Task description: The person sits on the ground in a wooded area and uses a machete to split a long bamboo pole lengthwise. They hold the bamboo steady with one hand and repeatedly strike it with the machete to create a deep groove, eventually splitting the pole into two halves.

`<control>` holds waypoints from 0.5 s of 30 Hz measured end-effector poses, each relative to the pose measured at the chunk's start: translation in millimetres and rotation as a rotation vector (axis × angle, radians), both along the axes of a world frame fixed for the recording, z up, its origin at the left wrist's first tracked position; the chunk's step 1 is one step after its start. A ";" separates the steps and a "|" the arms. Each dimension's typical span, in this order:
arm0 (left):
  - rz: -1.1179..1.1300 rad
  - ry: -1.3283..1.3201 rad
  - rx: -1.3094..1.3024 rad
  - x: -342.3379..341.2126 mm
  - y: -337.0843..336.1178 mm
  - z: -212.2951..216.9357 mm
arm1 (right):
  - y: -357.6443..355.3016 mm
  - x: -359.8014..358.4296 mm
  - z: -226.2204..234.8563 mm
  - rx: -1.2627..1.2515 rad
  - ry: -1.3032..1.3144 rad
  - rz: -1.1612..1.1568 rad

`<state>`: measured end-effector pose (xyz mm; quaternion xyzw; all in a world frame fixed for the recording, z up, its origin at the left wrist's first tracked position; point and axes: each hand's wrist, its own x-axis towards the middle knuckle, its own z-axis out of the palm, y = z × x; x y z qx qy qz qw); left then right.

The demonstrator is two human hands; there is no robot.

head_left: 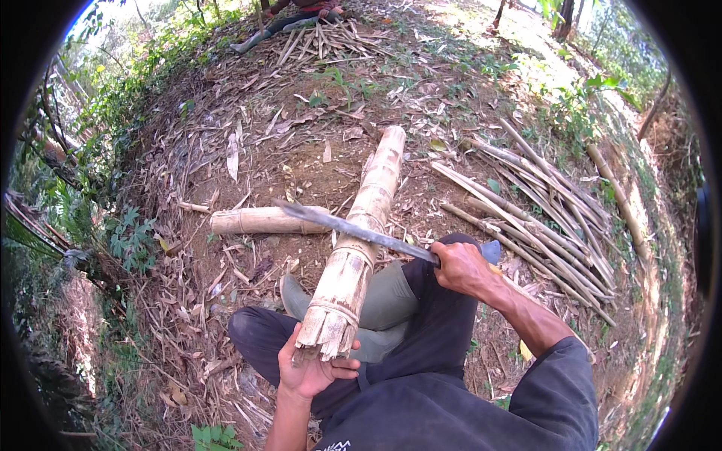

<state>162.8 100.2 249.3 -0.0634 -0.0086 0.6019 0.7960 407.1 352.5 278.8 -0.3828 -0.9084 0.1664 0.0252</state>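
Observation:
A thick, pale bamboo pole slants away from my lap, its near end split into several ragged strips. My left hand cups that split end from below, palm up, with the thumb on one side and fingers curled on the other. My right hand is closed in a fist around the handle of a machete. Its long, dark blade crosses over the bamboo pole and points left; whether it touches the bamboo I cannot tell. The fist hides most of the handle. The pole's middle rests over a shorter bamboo log lying crosswise.
My crossed legs in dark trousers and green boots are under the pole. A heap of split bamboo strips lies right, with a long bamboo pole beyond. At the far end, a person sits by another pile of strips.

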 end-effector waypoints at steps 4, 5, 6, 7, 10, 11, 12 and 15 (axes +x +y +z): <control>-0.018 0.006 -0.014 -2.0 1.2 -2.3 | 2.0 3.5 -3.8 0.018 -0.010 0.004; -0.026 0.007 -0.021 -2.5 0.3 -4.0 | 16.8 6.7 -14.3 -0.005 -0.036 -0.099; -0.028 0.025 -0.008 -2.8 1.0 -5.0 | 32.8 7.5 -14.3 -0.017 -0.040 -0.159; -0.029 0.043 0.005 -2.6 0.0 -6.3 | 34.0 12.4 -15.3 0.002 -0.041 -0.177; -0.066 0.134 0.035 -6.6 1.7 -10.4 | 7.6 12.0 -2.9 -0.014 -0.033 -0.032; -0.085 0.183 0.023 -9.3 1.3 -11.5 | -2.2 4.7 4.2 -0.028 -0.107 0.028; -0.115 0.230 0.014 -10.8 3.0 -11.4 | 1.5 4.6 5.3 -0.029 -0.118 0.006; -0.176 0.429 -0.082 -11.4 8.0 -2.3 | 28.2 5.0 -7.4 -0.008 -0.100 -0.095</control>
